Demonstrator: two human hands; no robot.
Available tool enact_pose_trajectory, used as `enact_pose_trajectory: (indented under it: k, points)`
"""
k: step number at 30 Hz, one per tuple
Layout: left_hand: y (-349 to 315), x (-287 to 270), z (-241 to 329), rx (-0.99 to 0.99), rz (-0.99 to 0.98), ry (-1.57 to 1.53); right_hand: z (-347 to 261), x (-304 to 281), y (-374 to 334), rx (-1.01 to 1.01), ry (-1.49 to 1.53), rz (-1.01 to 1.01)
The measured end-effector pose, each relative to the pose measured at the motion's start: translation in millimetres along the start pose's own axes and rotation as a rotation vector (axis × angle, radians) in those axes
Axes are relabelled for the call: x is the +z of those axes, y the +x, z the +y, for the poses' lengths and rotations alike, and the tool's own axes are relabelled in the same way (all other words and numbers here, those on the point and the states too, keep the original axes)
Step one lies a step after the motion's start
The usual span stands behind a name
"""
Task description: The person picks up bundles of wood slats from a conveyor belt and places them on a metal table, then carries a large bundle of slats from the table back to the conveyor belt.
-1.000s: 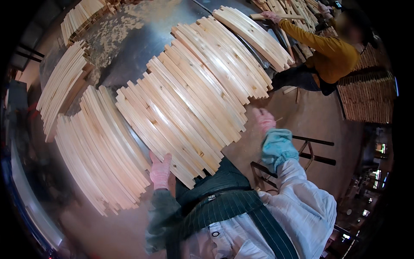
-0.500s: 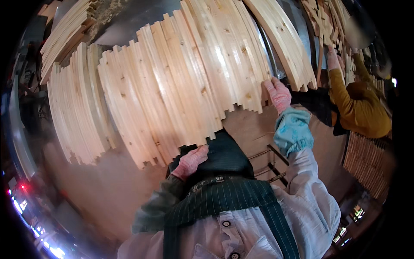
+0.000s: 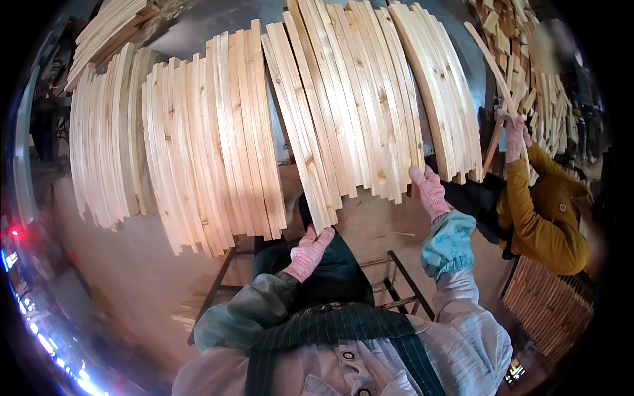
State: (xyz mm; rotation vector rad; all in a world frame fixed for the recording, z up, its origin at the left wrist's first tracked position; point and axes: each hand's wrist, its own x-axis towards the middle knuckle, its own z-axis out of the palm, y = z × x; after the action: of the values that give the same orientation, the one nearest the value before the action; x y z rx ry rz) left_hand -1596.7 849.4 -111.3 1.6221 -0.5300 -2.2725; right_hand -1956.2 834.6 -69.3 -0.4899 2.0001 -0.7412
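Rows of curved pale wooden slats [image 3: 343, 99] lie fanned out on a grey metal table [image 3: 191, 36]. My left hand [image 3: 307, 252], in a pink knitted glove, touches the near end of a slat in the middle row with its fingertips and holds nothing. My right hand [image 3: 429, 191], also in a pink glove and with a teal sleeve cover, grips the near ends of slats further right. Another row of slats [image 3: 211, 145] lies to the left of both hands.
A further bundle of slats [image 3: 99, 145] fills the far left. A co-worker in a yellow jacket [image 3: 548, 211] at the right holds a thin wooden strip [image 3: 495, 72]. Loose offcuts [image 3: 535, 79] are piled behind them, stacked wood [image 3: 548, 310] sits lower right, and a black metal frame [image 3: 399, 277] stands below the table.
My head has turned, so the slats now run nearly upright in view. My left hand rose from my apron to the slat ends. My right hand stayed at the slat ends.
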Motion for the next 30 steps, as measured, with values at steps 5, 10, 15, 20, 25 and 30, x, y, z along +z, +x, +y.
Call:
enact_pose_trajectory:
  k: [5, 10, 15, 20, 25, 30]
  points:
    - [31.2, 46.6, 135.0, 0.304, 0.206, 0.436, -48.2, 8.7, 3.6, 0.107, -0.204, 0.054]
    - [54.4, 39.8, 124.1, 0.378, 0.164, 0.325, 21.3, 12.3, 21.7, 0.000, -0.742, 0.130]
    - [29.1, 18.6, 66.4, 0.360, -0.002, 0.213, 67.1, -18.8, -21.2, 0.048, -0.527, -0.140]
    - [55.7, 23.8, 94.8, 0.204, -0.094, -0.142, -50.6, 9.7, -8.1, 0.168, 0.089, -0.191]
    - [21.9, 35.0, 117.4, 0.318, -0.096, -0.075, -46.7, 5.5, -24.3, 0.097, 0.178, -0.180]
    - [-8.7, 19.1, 182.0, 0.425, -0.084, 0.217, -39.3, 7.1, -33.4, -0.011, 0.380, -0.127]
